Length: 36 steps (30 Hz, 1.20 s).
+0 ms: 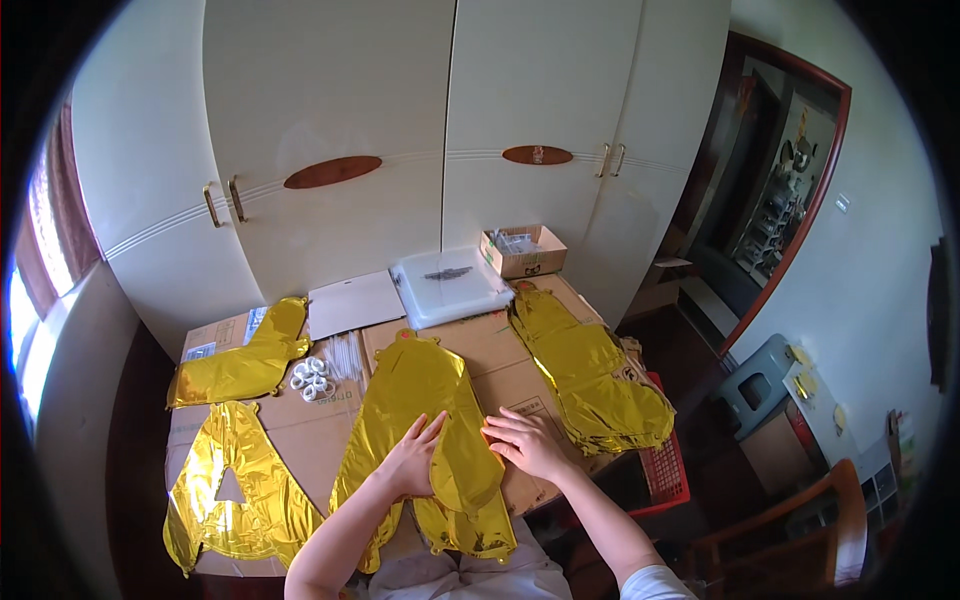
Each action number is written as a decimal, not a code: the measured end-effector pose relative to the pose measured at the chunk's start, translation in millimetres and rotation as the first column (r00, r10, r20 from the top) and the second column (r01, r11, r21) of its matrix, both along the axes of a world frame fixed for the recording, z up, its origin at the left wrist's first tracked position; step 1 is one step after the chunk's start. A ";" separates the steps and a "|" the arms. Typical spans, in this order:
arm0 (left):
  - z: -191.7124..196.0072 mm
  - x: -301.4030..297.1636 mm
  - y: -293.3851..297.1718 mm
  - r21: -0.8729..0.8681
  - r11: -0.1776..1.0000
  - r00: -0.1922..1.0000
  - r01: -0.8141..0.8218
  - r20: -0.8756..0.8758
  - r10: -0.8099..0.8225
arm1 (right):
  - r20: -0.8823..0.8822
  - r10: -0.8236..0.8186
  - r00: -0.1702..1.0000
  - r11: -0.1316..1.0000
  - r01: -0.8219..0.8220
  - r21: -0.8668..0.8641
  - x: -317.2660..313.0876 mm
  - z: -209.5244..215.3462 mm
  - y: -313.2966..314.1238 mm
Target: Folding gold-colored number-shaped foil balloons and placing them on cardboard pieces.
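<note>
A gold foil balloon, flat and uninflated, lies in front of me with its lower end hanging over the near table edge. My left hand rests on its middle, fingers stretched out. A rounded flap of foil stands folded beside that palm and hides part of it. At the balloon's right edge is my right hand, its fingers extended and apart, the fingertips at or against the foil. To the left lie an A-shaped gold foil balloon and another folded gold balloon.
Cardboard covers the table. A stack of gold foil lies at the right. Toward the back are white ribbon rolls, clear straws, a grey board, a clear plastic pack and a small carton. A red basket stands lower right.
</note>
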<state>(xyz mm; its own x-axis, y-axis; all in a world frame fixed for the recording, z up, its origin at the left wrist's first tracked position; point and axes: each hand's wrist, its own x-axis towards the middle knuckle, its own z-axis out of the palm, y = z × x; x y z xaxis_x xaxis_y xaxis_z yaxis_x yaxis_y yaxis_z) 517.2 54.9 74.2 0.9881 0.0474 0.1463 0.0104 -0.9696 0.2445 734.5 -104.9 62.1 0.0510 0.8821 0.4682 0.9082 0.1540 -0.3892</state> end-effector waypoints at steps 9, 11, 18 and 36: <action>-5.4 0.0 2.1 0.019 1.000 0.999 0.022 0.025 -0.023 | 0.024 0.030 0.999 0.999 -0.030 -0.015 -15.7 -0.6 7.7; -8.7 0.7 3.4 0.033 0.999 0.999 0.030 0.036 -0.032 | 0.091 0.033 0.995 0.999 -0.030 -0.033 -18.1 0.3 9.0; -8.5 -0.6 6.4 0.012 0.998 0.996 0.059 0.066 -0.059 | 0.065 0.092 0.994 0.996 -0.091 -0.022 -20.0 -2.2 13.4; -10.9 0.1 5.5 0.033 0.999 0.997 0.042 0.068 -0.044 | -0.371 0.093 0.924 0.984 -0.141 -0.105 -2.5 16.0 -7.8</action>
